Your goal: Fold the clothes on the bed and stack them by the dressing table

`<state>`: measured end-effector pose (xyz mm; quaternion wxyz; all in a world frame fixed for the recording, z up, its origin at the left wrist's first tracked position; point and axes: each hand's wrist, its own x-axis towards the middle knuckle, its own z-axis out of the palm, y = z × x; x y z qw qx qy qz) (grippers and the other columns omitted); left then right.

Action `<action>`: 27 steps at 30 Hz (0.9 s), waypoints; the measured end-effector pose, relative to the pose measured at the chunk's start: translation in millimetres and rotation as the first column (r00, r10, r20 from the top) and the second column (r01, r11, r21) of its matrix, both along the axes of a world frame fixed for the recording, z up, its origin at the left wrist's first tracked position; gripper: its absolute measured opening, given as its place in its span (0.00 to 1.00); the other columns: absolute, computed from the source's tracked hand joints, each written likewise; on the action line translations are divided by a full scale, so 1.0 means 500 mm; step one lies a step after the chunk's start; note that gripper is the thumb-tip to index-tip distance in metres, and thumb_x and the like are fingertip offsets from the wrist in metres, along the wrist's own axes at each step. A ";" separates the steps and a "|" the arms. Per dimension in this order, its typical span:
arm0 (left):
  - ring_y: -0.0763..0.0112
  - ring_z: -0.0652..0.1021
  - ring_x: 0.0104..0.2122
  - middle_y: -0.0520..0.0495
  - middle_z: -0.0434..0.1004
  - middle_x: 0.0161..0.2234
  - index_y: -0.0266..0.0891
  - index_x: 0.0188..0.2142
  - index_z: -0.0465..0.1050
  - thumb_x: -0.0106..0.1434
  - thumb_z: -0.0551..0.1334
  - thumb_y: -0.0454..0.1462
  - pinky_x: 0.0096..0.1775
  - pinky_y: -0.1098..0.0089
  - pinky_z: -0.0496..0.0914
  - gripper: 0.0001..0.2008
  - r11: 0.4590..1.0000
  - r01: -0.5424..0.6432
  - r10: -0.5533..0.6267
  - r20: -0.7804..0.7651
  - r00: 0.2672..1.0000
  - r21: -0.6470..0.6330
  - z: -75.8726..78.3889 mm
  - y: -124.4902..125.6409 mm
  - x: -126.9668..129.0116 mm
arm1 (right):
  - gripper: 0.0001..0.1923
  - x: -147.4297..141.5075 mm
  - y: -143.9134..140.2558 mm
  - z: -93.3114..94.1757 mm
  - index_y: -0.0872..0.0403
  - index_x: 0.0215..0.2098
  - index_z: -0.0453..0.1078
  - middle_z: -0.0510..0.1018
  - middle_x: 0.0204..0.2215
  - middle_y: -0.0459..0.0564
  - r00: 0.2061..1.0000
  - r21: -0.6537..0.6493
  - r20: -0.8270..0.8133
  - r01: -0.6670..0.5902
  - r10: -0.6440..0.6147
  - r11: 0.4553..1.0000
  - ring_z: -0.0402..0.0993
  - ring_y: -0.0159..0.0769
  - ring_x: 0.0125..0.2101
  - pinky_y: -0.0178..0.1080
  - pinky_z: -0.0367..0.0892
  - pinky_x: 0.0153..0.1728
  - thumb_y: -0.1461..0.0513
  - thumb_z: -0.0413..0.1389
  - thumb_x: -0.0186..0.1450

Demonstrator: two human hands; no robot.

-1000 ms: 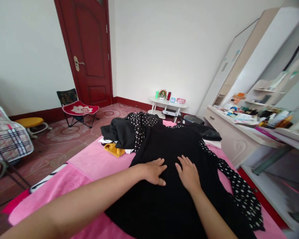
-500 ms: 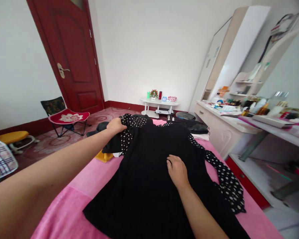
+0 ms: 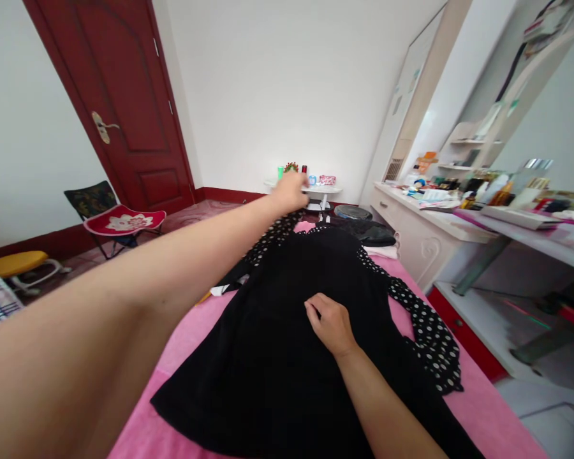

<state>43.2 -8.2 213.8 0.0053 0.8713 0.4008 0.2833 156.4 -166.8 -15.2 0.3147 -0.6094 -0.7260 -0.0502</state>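
A black dress [image 3: 287, 331] with white-dotted sleeves lies spread on the pink bed cover [image 3: 502, 414], its collar end away from me. My left hand [image 3: 291, 191] is stretched to the far left shoulder, closed on the dress's left dotted sleeve [image 3: 270, 239], which it lifts. My forearm covers part of that side. Low on the front of the dress rests my right hand [image 3: 332, 324], fingers curled in with thumb against them; its fingertips press at the black cloth and are partly hidden. The right dotted sleeve [image 3: 430, 338] trails out over the bed cover.
Folded dark clothing [image 3: 368, 233] lies at the bed's far right. Beyond stands a small white table [image 3: 332, 189] with ornaments. A dressing table [image 3: 411, 223] crowded with bottles is at right. A red folding chair [image 3: 124, 220] and a yellow stool [image 3: 16, 261] stand at left.
My left hand has moved right and upward, drawing the left sleeve in over the shoulder. My right hand has shifted slightly left and its fingers have curled in more.
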 end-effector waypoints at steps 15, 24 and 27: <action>0.60 0.74 0.45 0.44 0.71 0.47 0.43 0.50 0.67 0.54 0.63 0.40 0.44 0.66 0.67 0.23 0.929 -0.131 0.038 -0.262 0.964 -0.346 -0.348 -0.210 -0.357 | 0.14 -0.003 0.019 -0.012 0.49 0.47 0.68 0.67 0.53 0.49 0.990 -0.099 0.037 0.136 -0.133 0.986 0.74 0.32 0.34 0.35 0.67 0.36 0.62 0.45 0.66; 0.68 0.72 0.28 0.54 0.71 0.27 0.41 0.31 0.67 0.51 0.63 0.46 0.27 0.72 0.59 0.13 0.770 -0.206 0.087 -0.221 0.972 -0.604 -0.388 -0.264 -0.434 | 0.22 -0.003 0.131 0.018 0.55 0.53 0.66 0.49 0.65 0.58 0.918 -0.395 0.286 0.374 -0.275 0.839 0.75 0.47 0.41 0.46 0.68 0.40 0.56 0.47 0.64; 0.71 0.70 0.27 0.55 0.68 0.25 0.40 0.29 0.64 0.52 0.62 0.42 0.28 0.72 0.59 0.09 0.796 -0.131 0.085 -0.106 0.991 -0.592 -0.378 -0.278 -0.420 | 0.22 0.003 0.153 0.031 0.59 0.54 0.63 0.56 0.62 0.57 0.926 -0.324 0.240 0.359 -0.291 0.876 0.72 0.47 0.45 0.44 0.68 0.43 0.59 0.46 0.65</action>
